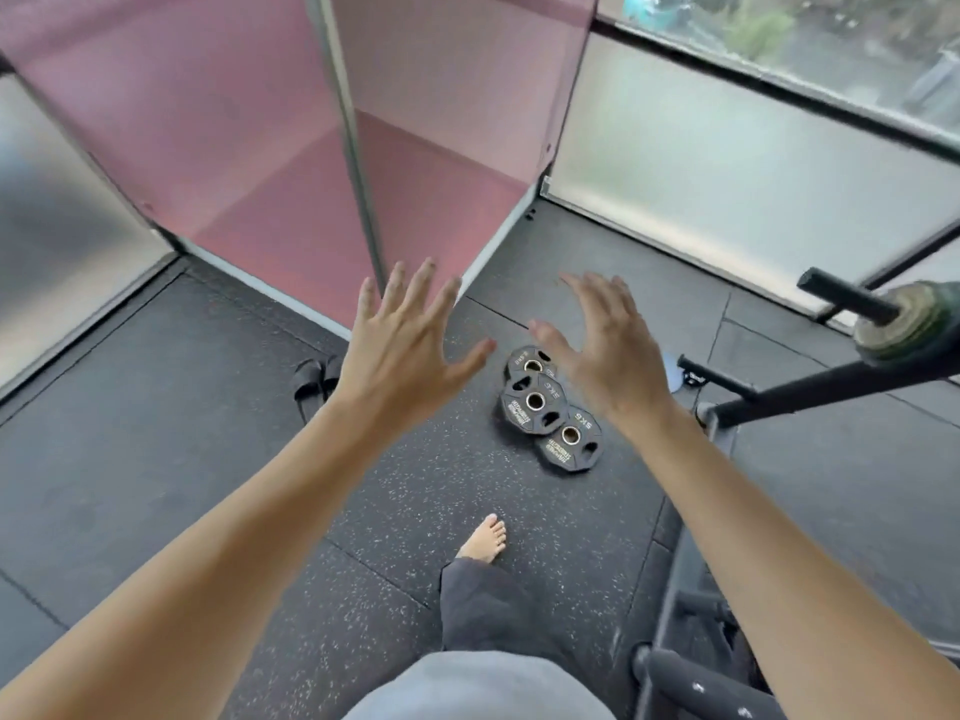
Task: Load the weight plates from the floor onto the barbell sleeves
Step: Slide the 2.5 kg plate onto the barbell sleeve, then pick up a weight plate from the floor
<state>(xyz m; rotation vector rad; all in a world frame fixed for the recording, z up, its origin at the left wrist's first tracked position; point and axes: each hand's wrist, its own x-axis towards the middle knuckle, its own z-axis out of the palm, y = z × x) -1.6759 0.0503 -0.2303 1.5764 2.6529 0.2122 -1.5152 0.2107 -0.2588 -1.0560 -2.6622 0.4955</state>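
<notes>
Left hand [402,350] and right hand [610,350] hover spread, empty, above three plates [535,402] (one reads "5KG").

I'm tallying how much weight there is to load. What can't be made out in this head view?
- Farthest weight plate: the right hand and the middle plate partly cover it, and its marking is too small to read.
- Barbell sleeve: blurred, so the plates already on it can't be counted; the right frame edge cuts them off.
- Black slippers: partly behind the left hand's wrist.
</notes>
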